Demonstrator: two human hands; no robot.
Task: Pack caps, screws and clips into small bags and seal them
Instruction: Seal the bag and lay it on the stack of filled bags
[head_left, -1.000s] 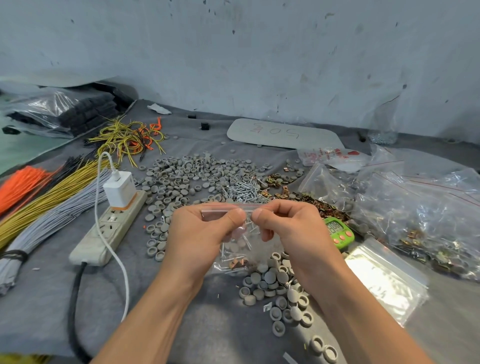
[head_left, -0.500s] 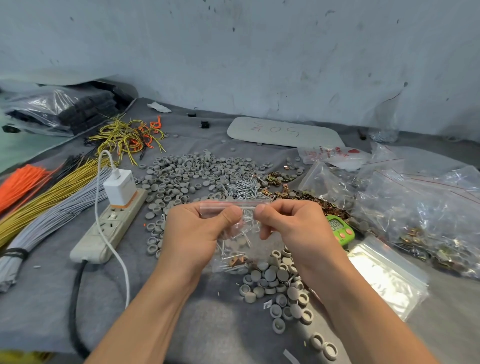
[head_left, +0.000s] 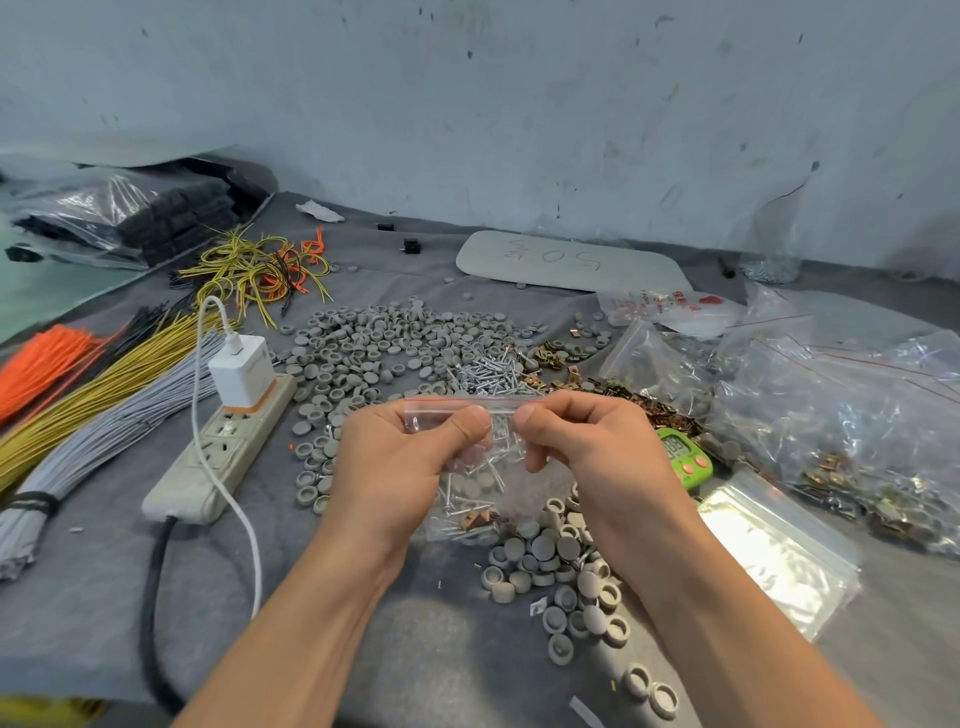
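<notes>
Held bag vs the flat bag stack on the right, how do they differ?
The held bag holds caps, screws and clips; the bag stack looks empty and flat. The held bag hangs upright, its top strip pinched by the left hand and right hand; the bag stack lies untouched on the grey cloth. Both are clear plastic.

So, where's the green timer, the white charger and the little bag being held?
green timer (head_left: 684, 460): head view, on its front, just below the display.
white charger (head_left: 243, 370): head view, on its white side face.
small bag (head_left: 480, 491): head view, on its clear middle, below the zip strip.
</notes>
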